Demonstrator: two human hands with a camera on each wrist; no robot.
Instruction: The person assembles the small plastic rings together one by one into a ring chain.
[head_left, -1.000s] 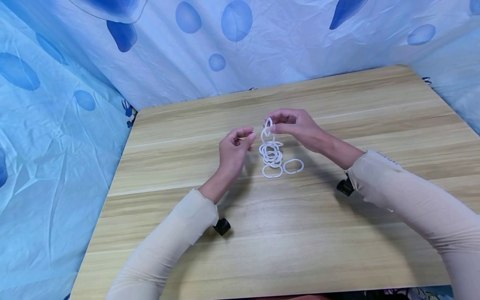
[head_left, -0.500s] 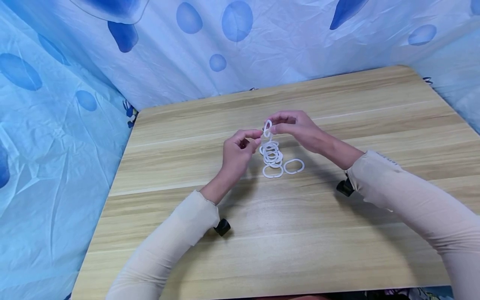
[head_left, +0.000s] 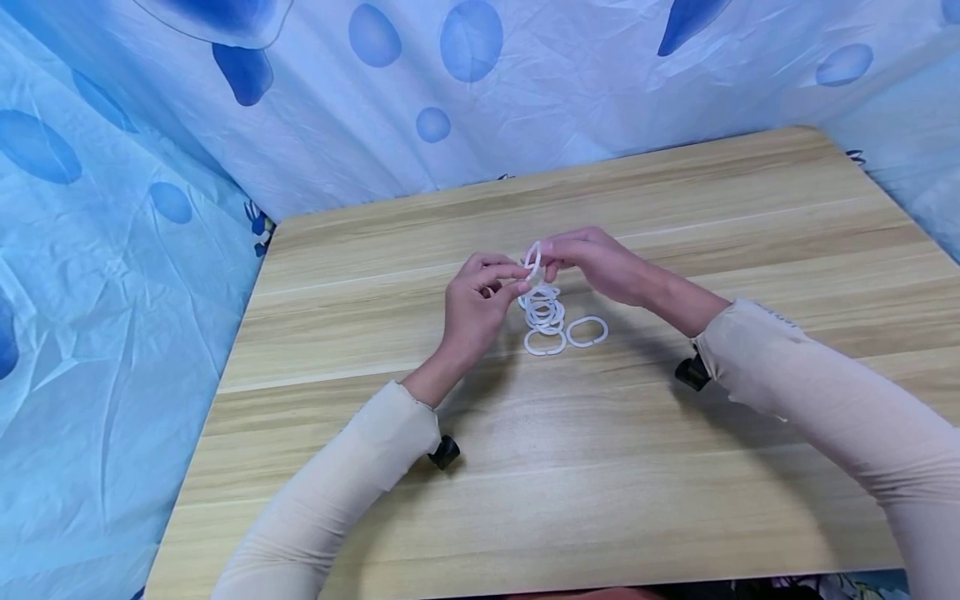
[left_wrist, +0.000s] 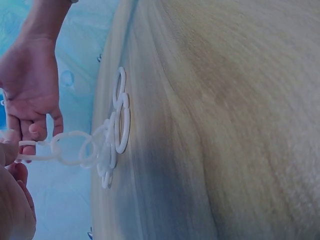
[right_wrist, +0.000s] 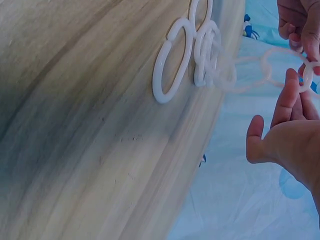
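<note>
A string of white plastic C-shaped chain links [head_left: 544, 312] lies heaped on the table, its top end raised between the hands. My left hand [head_left: 472, 308] pinches the lower part of the top link [head_left: 534, 255] between thumb and finger. From the other side, my right hand [head_left: 603, 265] holds the same link at its fingertips. In the right wrist view its lowest finger [right_wrist: 255, 140] stands apart from the link. The left wrist view shows a joined link [left_wrist: 71, 148] stretching from the held one down to the heap.
One separate link [head_left: 587, 332] with a small gap lies right of the heap, and another link [head_left: 545, 343] lies at its near end. The wooden table [head_left: 562, 467] is bordered by blue patterned curtains [head_left: 330, 100] behind and at the left.
My left hand has moved right and taken hold of the raised link. The right hand has dipped slightly and its fingers have turned on the link; the heap stays put.
</note>
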